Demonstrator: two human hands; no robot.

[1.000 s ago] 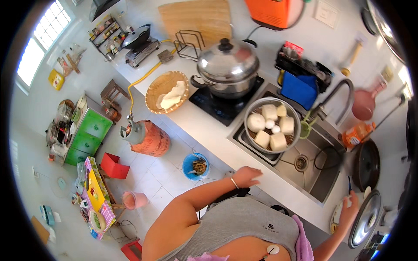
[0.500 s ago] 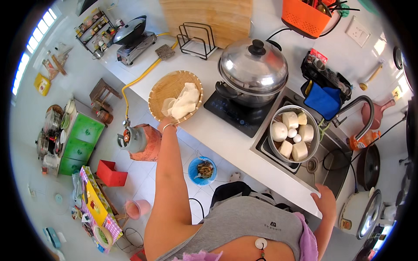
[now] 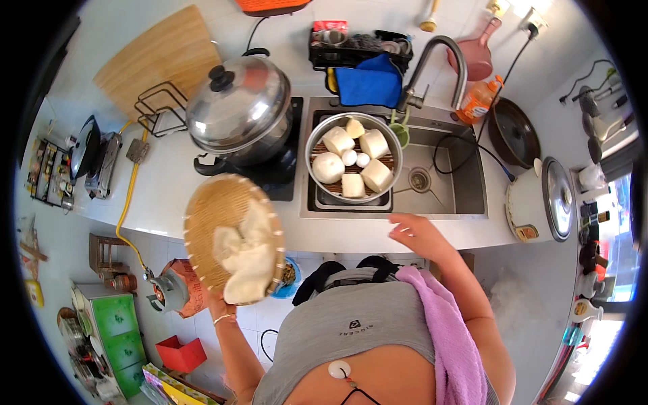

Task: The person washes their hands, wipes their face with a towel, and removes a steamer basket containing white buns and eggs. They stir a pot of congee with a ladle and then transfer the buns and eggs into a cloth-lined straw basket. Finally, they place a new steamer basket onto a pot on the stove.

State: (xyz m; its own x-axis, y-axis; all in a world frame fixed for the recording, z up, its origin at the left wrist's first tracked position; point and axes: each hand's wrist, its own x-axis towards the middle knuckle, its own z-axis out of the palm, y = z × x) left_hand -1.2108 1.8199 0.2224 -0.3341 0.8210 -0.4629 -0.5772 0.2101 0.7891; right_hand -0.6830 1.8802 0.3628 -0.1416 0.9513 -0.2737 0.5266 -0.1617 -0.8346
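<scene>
My left hand grips the near edge of a round woven bamboo basket; the basket is tilted, in front of the counter edge. Pale, limp folded pieces lie in it; I cannot tell whether they are dough or cloth. My right hand hovers at the counter's front edge, fingers loosely stretched and nothing in them. Beyond it, a round metal steamer tray stands over the left part of the sink. Several white steamed buns and two eggs sit in it.
A lidded steel pot stands on the black induction cooker to the left. Right of the tray are the sink, a curved faucet and a white rice cooker. A gas cylinder stands on the floor at left.
My body has turned right, so the counter swings to the left in view. The left hand has brought the basket nearer and tilted it; the right hand has moved in front of the sink.
</scene>
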